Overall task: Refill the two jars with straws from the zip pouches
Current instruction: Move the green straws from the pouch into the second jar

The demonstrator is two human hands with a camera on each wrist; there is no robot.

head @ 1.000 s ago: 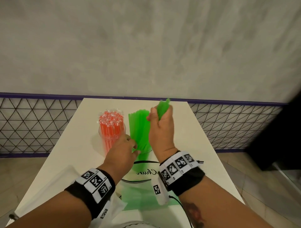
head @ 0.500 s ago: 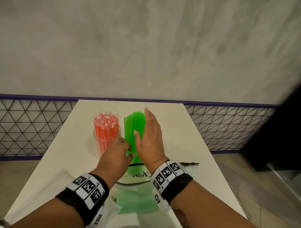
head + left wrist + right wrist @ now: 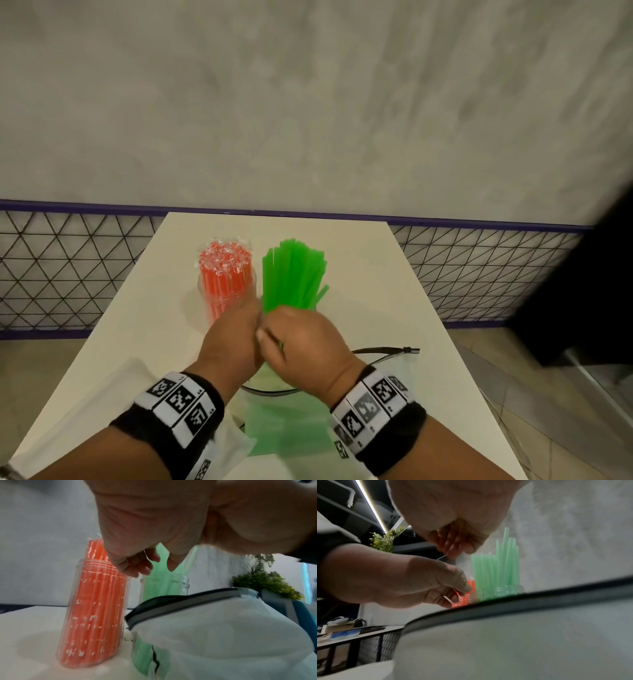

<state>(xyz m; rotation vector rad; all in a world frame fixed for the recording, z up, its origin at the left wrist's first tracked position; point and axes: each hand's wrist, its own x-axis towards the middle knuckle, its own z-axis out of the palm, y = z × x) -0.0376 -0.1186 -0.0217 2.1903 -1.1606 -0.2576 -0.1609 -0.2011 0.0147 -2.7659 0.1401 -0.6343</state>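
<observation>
The green straws (image 3: 293, 274) stand just beyond both hands; left hand (image 3: 230, 337) and right hand (image 3: 308, 342) hang loosely curled, holding nothing visible.

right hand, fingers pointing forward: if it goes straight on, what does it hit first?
Most likely the green straws standing in their jar, directly ahead of the right hand. The depth between them is unclear.

The 2 jars (image 3: 227, 298) stand touching at my 12 o'clock; the open pouch (image 3: 383, 356) blocks 6; bare table (image 3: 370, 274) lies toward 2.
</observation>
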